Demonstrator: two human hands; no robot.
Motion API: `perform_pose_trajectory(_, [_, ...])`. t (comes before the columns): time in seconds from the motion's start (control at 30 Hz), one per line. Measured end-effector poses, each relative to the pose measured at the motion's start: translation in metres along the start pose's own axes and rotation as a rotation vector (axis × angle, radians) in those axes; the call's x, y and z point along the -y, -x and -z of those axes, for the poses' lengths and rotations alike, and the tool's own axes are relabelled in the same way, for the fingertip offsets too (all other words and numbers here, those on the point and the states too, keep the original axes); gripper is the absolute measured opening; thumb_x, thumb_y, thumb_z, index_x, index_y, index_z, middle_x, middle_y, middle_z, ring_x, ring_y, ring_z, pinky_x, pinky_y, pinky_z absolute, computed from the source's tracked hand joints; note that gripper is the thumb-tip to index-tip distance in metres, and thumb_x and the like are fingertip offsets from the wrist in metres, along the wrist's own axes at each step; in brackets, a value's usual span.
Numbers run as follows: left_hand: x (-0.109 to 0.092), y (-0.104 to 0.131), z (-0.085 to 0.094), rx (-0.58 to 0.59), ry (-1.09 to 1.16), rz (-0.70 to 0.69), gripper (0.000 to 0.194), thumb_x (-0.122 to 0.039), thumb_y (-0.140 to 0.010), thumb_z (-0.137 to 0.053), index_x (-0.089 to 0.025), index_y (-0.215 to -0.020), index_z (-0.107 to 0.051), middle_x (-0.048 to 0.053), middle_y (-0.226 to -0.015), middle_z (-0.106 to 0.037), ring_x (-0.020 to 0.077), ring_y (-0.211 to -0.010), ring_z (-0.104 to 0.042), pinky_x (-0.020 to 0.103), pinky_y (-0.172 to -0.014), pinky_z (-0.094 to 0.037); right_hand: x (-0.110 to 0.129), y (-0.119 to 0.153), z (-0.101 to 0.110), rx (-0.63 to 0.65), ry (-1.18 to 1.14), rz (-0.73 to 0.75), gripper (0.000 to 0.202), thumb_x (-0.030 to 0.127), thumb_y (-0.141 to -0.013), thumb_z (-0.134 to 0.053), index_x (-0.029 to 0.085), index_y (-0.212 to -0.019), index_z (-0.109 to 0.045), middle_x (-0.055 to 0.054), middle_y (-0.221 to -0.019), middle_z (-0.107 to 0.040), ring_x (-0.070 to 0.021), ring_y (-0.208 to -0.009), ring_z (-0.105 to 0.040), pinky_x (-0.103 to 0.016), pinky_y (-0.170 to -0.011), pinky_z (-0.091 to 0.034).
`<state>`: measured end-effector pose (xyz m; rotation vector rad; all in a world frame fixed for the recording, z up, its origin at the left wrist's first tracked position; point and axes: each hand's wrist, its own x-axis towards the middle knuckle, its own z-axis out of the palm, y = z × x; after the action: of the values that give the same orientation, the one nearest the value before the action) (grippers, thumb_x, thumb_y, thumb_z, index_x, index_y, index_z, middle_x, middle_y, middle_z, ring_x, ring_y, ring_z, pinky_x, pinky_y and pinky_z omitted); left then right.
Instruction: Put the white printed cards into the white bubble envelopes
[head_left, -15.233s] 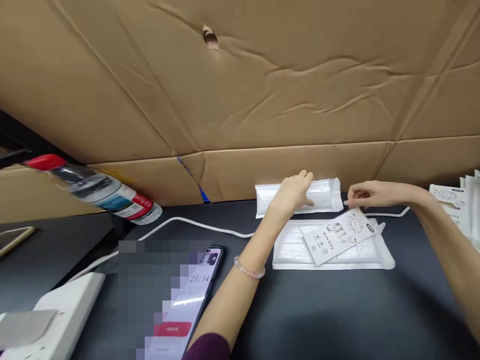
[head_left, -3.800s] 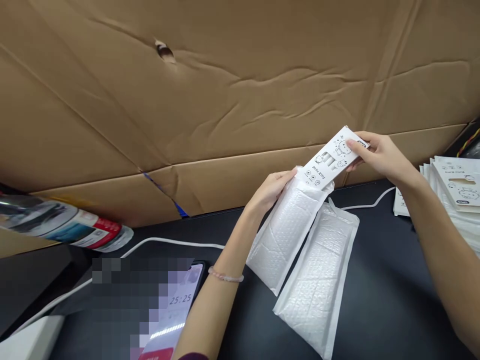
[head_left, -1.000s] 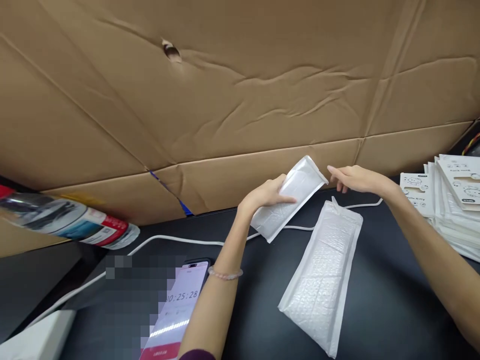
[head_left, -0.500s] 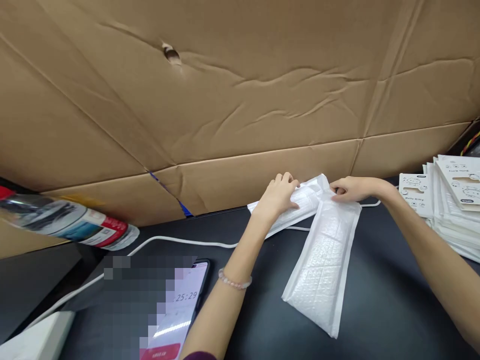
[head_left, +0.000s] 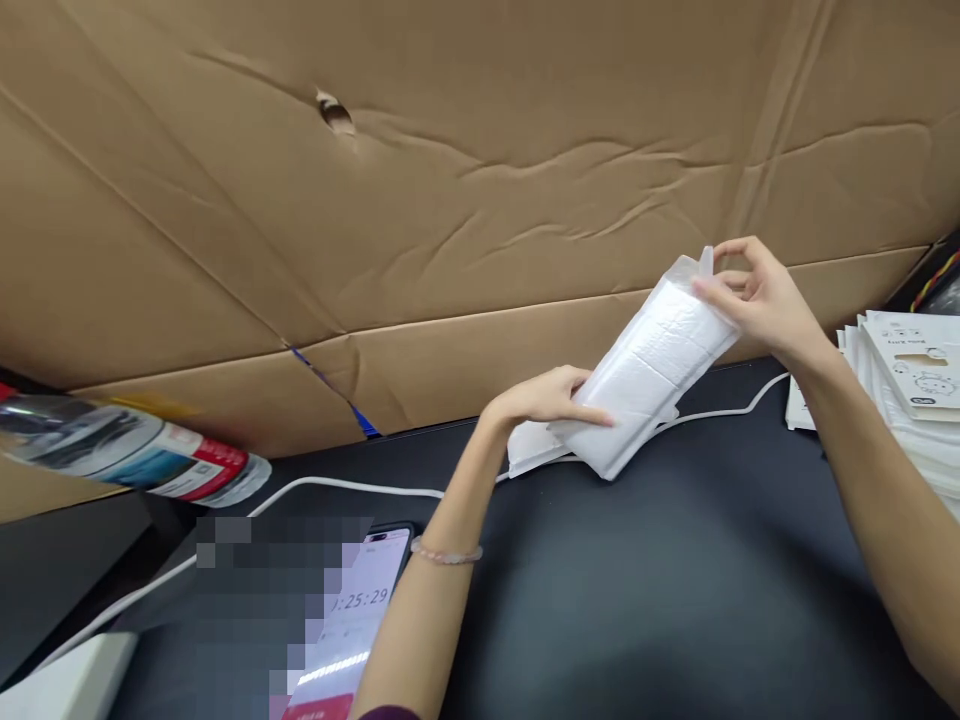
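Observation:
A white padded envelope (head_left: 652, 360) is raised at a slant above the dark table (head_left: 675, 560). My right hand (head_left: 757, 295) pinches its upper end near the flap. Lower down, my left hand (head_left: 559, 397) grips the envelope's left edge, thumb across the front and the other fingers partly hidden behind. Beneath and behind it lies a second white envelope (head_left: 531, 447), mostly covered, at the foot of the cardboard.
Cardboard (head_left: 480, 240) stands along the back. At right is a stack of white packages (head_left: 919, 400). A bottle (head_left: 150, 450), a phone (head_left: 352, 620), a white cable (head_left: 337, 484) and a white box (head_left: 82, 680) are at left.
The front envelope has been lifted off the table and tilted, its top now higher. My right hand has risen with it, and my left hand has moved from the rear envelope onto it.

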<state>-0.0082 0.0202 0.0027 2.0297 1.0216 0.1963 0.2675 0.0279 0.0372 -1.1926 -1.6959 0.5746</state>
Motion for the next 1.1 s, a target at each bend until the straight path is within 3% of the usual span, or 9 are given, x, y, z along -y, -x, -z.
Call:
perform_pose_trajectory(0.1, [0.0,0.01,0.011,-0.178,0.045,0.001,0.053,-0.058,-0.071,-0.069,-0.019,-0.107,-0.071,0.002,-0.109,-0.072,0.0274,-0.1,-0.064,0.031,-0.08,-0.052,-0.006,-0.002,-0.003,-0.195,0.274,0.188,0.075,0.055,-0.065,-0.078,0.024,-0.126,-0.048,-0.012,-0.116,-0.056,-0.0243,-0.092,-0.061,-0.04,-0.081,-0.049])
perform_pose_trajectory(0.2, [-0.001,0.019,0.018,-0.235,0.056,-0.007,0.052,-0.057,-0.073,-0.068,-0.021,-0.11,-0.07,0.001,-0.111,-0.072,0.0277,-0.102,-0.064,0.031,-0.083,-0.052,-0.004,-0.001,-0.01,-0.237,0.421,0.264,0.056,0.053,-0.073,-0.072,0.02,-0.116,-0.057,-0.015,-0.12,-0.052,-0.0275,-0.105,-0.057,-0.043,-0.092,-0.046])
perform_pose_trajectory(0.27, [-0.002,0.023,0.02,-0.218,0.034,0.002,0.051,-0.058,-0.073,-0.067,-0.023,-0.111,-0.07,-0.001,-0.109,-0.072,0.0274,-0.101,-0.065,0.031,-0.082,-0.052,-0.002,0.0,-0.015,-0.171,0.446,0.271,0.04,0.048,-0.082,-0.065,0.018,-0.108,-0.062,-0.014,-0.114,-0.056,-0.0262,-0.102,-0.058,-0.041,-0.093,-0.046])
perform_pose_trajectory(0.37, [-0.004,0.026,0.021,-0.201,-0.011,0.002,0.051,-0.058,-0.074,-0.066,-0.024,-0.112,-0.07,-0.002,-0.109,-0.072,0.0265,-0.1,-0.064,0.029,-0.082,-0.051,-0.001,0.001,-0.021,-0.016,0.415,0.198,0.033,0.041,-0.09,-0.054,0.016,-0.108,-0.064,-0.013,-0.109,-0.063,-0.0232,-0.094,-0.061,-0.037,-0.087,-0.048])
perform_pose_trajectory(0.53, [-0.001,0.029,0.024,-0.26,-0.031,0.018,0.05,-0.058,-0.075,-0.065,-0.024,-0.111,-0.071,-0.001,-0.107,-0.072,0.026,-0.099,-0.065,0.028,-0.08,-0.05,0.0,0.001,-0.02,0.111,0.188,0.069,0.032,0.041,-0.085,-0.06,0.015,-0.104,-0.066,-0.009,-0.105,-0.069,-0.0214,-0.092,-0.062,-0.033,-0.084,-0.047])
perform_pose_trajectory(0.77, [0.009,0.03,0.033,-0.651,0.044,0.033,0.052,-0.054,-0.061,-0.079,-0.02,-0.098,-0.067,0.003,-0.105,-0.069,0.0233,-0.096,-0.063,0.029,-0.079,-0.048,0.012,0.005,-0.012,0.319,-0.092,-0.074,0.037,0.054,-0.08,-0.065,0.018,-0.085,-0.065,-0.003,-0.088,-0.065,-0.0174,-0.084,-0.059,-0.028,-0.077,-0.045])
perform_pose_trajectory(0.87, [0.011,0.03,0.035,-0.869,0.089,0.013,0.048,-0.051,-0.061,-0.08,-0.021,-0.097,-0.066,0.003,-0.111,-0.068,0.0228,-0.102,-0.061,0.028,-0.084,-0.048,0.008,0.005,-0.009,0.466,-0.139,-0.207,0.048,0.064,-0.078,-0.064,0.018,-0.068,-0.054,0.002,-0.063,-0.047,-0.01,-0.06,-0.043,-0.024,-0.058,-0.035])
perform_pose_trajectory(0.97, [0.014,0.027,0.035,-1.053,0.283,-0.039,0.051,-0.049,-0.064,-0.079,-0.021,-0.103,-0.064,0.005,-0.11,-0.067,0.0212,-0.099,-0.063,0.027,-0.082,-0.05,0.004,0.005,-0.011,0.561,-0.214,-0.282,0.058,0.071,-0.076,-0.061,0.019,-0.06,-0.038,0.005,-0.056,-0.027,-0.0077,-0.052,-0.025,-0.025,-0.05,-0.024])
perform_pose_trajectory(1.1, [0.012,0.023,0.032,-1.065,0.444,-0.055,0.044,-0.058,-0.075,-0.068,-0.019,-0.097,-0.065,0.006,-0.1,-0.071,0.0221,-0.094,-0.066,0.029,-0.081,-0.052,0.009,0.008,-0.022,0.584,-0.185,-0.269,0.067,0.076,-0.071,-0.061,0.021,-0.058,-0.026,0.006,-0.056,-0.019,-0.0073,-0.053,-0.018,-0.025,-0.049,-0.02])
